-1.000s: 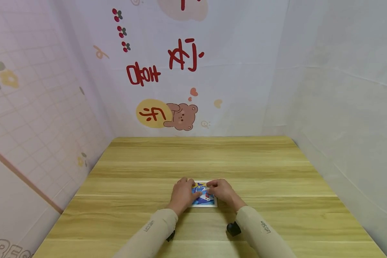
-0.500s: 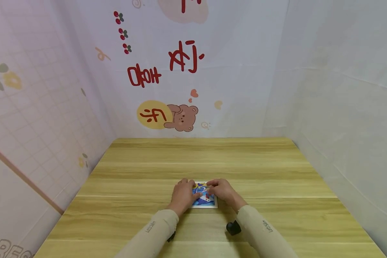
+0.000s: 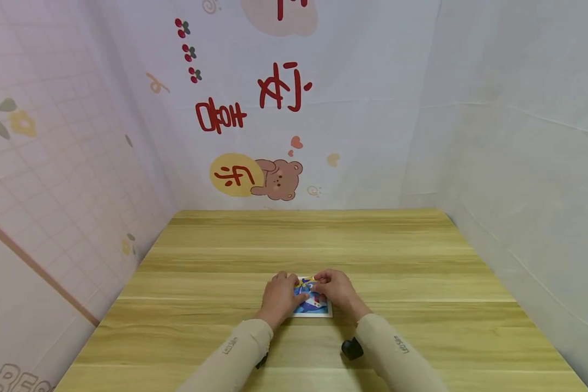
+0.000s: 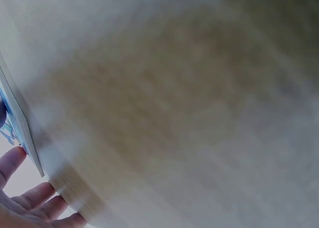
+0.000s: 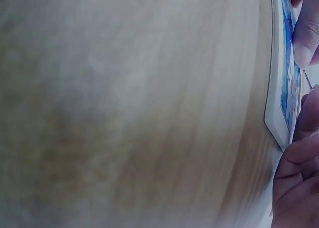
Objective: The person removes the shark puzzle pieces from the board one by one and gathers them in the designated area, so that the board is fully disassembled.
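Note:
A small picture board (image 3: 319, 308) with a white border and a blue, yellow and red design lies flat on the table. My left hand (image 3: 278, 296) is at its left side, thumb resting on the picture, other fingers spread along the edge and the tabletop. Over the board's right side is my right hand (image 3: 337, 286), fingers curled, with thumb and forefinger together near the top right. In the right wrist view a thin dark sliver (image 5: 307, 79) shows at those fingertips; its kind is too small to tell. Both hands cover parts of the picture.
The wooden table (image 3: 397, 250) stretches around the board. White printed cloth (image 3: 362, 130) stands behind it and at both sides. A black device (image 3: 353, 349) sits beneath the right wrist, close to the sleeve.
The whole view has shifted slightly as the head moves. My right fingertips have shifted a little over the board. The left hand keeps its place on the board.

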A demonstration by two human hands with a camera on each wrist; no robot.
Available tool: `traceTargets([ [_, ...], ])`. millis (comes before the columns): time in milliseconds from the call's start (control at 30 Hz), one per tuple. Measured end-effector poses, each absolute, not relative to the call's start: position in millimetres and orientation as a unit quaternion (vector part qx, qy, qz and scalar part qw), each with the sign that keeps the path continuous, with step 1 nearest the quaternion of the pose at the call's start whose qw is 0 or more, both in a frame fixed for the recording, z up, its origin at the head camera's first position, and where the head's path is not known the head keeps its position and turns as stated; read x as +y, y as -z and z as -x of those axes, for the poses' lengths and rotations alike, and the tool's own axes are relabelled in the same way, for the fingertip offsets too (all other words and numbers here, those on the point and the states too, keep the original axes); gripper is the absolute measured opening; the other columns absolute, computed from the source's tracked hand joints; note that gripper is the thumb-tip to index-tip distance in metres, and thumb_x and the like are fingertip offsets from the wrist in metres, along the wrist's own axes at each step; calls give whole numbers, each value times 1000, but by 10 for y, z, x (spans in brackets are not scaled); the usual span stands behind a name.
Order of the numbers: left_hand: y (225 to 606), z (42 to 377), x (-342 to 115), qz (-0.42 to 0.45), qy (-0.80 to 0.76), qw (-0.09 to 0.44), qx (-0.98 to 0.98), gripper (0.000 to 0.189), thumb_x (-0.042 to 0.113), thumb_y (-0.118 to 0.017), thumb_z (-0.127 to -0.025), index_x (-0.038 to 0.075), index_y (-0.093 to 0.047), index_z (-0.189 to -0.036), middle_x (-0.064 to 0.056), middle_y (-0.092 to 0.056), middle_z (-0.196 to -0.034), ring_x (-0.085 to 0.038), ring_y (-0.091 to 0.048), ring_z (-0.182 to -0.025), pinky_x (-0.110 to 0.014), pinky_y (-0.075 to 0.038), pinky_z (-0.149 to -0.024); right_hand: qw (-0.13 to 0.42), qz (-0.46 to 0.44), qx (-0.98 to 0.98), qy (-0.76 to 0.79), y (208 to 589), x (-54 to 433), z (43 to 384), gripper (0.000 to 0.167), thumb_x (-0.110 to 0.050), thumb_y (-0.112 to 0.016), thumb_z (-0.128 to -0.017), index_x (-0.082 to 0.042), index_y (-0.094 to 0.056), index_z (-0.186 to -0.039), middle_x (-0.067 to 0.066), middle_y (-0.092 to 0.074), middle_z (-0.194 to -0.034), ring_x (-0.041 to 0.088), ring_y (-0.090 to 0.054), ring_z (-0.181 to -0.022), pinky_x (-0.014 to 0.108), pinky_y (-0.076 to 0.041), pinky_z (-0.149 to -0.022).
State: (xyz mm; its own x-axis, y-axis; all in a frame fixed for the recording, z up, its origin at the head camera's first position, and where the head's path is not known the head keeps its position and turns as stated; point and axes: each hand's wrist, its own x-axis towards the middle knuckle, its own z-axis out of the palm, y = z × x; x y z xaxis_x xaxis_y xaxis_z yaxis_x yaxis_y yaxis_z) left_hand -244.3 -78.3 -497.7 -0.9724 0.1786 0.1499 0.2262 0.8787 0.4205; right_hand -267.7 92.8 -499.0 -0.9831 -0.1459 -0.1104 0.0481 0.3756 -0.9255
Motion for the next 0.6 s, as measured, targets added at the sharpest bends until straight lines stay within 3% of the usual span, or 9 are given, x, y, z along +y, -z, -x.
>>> traceTargets([
  [367,5000,2457,-777,97,219,48,-970,38,36,-81,-83,7,-68,-103,-12,-60,-104,-34,-59,-101,-50,-45,-91,75,16,838,540,4986,871,2700,19,-3,-75,-85,1,-68,-103,4,-66,-82,14,-57,-61,27,-50,-57],
  [600,4996,2451,-783,102,211,54,-971,38,36,-81,-83,7,-68,-103,-12,-60,-101,-33,-59,-98,-49,-45,-88,85,11,833,547,4966,849,2689,19,-2,-70,-88,3,-69,-106,6,-68,-85,16,-59,-59,29,-52,-58],
])
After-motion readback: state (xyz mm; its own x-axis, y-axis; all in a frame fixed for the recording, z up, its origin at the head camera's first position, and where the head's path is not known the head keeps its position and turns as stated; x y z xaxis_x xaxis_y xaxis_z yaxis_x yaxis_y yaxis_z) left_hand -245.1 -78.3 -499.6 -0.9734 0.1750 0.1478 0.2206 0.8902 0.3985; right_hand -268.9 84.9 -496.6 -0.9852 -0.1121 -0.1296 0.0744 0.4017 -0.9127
